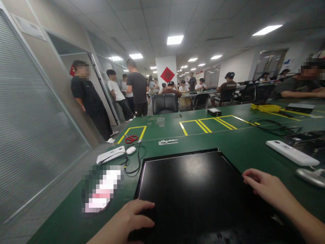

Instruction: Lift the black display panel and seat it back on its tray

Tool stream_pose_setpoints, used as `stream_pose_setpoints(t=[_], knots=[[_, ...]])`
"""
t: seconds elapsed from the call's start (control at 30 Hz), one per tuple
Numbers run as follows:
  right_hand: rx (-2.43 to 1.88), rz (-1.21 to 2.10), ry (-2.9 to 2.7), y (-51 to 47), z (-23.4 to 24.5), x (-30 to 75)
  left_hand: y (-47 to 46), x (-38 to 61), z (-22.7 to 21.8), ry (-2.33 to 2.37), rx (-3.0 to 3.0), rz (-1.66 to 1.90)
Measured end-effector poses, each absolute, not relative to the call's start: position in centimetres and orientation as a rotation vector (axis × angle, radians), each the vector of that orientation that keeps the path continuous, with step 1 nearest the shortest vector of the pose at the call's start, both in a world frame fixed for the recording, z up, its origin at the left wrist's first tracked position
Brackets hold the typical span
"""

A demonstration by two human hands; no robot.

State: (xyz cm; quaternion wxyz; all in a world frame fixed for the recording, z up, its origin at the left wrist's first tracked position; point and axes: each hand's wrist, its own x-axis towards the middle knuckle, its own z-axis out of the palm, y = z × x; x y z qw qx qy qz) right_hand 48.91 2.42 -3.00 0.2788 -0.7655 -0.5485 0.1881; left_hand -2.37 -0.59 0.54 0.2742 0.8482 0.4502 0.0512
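Observation:
A large flat black panel [193, 189] lies on the green table [241, 142] right in front of me. My left hand [132, 218] rests on the panel's near left corner, fingers curled over its edge. My right hand [266, 188] lies at the panel's right edge, fingers bent and touching the rim. Neither hand lifts the panel; it sits flat.
Left of the panel lie a white power strip [111, 154], a white mouse [131, 150], a black cable [134, 162] and red scissors [131, 138]. A white device [291, 152] lies at right. Yellow-taped squares [203, 125] mark the table. Several people stand and sit beyond; one sits at the far right [299, 86].

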Motion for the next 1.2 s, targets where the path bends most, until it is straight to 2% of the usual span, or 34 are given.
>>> stream_pose_setpoints(t=[0.53,0.83,1.2], knots=[[-2.074,0.483,-1.489,2.5,-3.3,49.0,-2.2,-0.8,3.6,1.237,2.193,0.048],[-2.055,0.448,-1.493,2.4,-3.3,48.9,-2.8,-0.3,3.9,1.23,2.23,0.142],[-2.076,0.553,-1.45,2.3,-3.3,48.9,-2.8,-0.8,3.5,1.179,2.294,0.189]])
